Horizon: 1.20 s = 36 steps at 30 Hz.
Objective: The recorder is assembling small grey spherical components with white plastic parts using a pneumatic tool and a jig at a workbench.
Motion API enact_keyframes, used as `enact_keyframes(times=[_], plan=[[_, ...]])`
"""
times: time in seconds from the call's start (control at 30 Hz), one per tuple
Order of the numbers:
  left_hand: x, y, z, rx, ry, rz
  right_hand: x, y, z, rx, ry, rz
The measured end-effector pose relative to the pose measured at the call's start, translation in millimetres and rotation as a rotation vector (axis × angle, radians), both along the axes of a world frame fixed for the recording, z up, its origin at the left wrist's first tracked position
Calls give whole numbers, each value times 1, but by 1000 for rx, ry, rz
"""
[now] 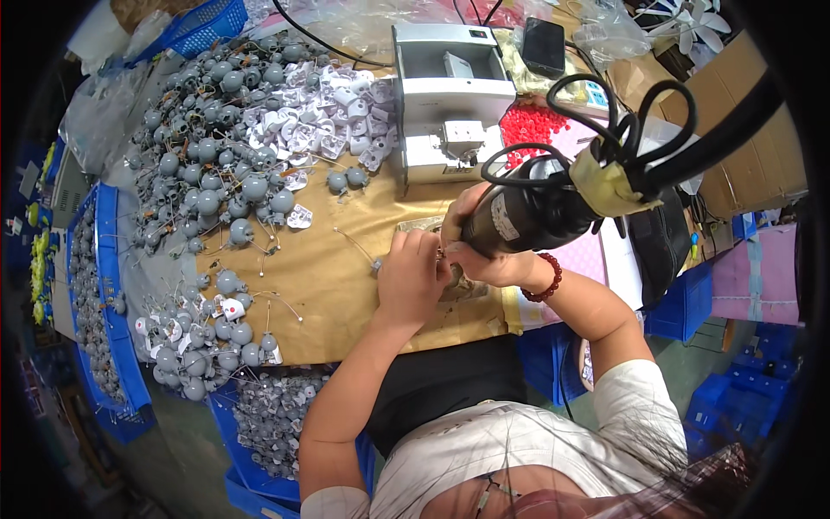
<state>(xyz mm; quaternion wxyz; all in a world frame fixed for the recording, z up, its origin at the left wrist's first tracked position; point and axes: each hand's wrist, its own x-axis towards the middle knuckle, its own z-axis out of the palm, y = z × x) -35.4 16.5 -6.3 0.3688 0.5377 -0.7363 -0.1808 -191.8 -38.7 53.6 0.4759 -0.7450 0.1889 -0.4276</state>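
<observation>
My left hand (411, 270) is closed, its fingertips pinched together close to my right hand over the front of the table. Whatever it grips is mostly covered by the fingers. My right hand (484, 264), with a dark red bead bracelet (550, 278) at the wrist, wraps round the lower end of a black electric screwdriver (519, 216) slanting in from the upper right. The screwdriver's tip is hidden behind my fingers. Under both hands is a small worn block or fixture (467, 287), partly covered. A grey ball-shaped part (377, 265) with a wire lies just left of my left hand.
Grey ball parts with wires (207, 186) pile up at left, beside white plastic pieces (333, 108). A screw feeder (454, 95) stands at the back, with red caps (532, 128) beside it. Thick cables (666, 121) loop at right. Blue bins (117, 303) flank the table.
</observation>
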Motion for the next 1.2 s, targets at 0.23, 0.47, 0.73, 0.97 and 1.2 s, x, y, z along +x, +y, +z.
enact_keyframes(times=[0.23,0.47,0.73,0.97,1.2], plan=[[1,2,5,26,14,-4,0,1,-5,13,5,5],[-1,2,5,100,-71,28,-9,-4,0,135,-23,-121],[1,5,3,71,6,34,-67,-69,-3,265,95,-743],[2,12,-6,-43,-21,21,-38,4,-40,-196,397,-366],[4,11,-6,-21,-44,22,11,0,-67,314,185,-388]])
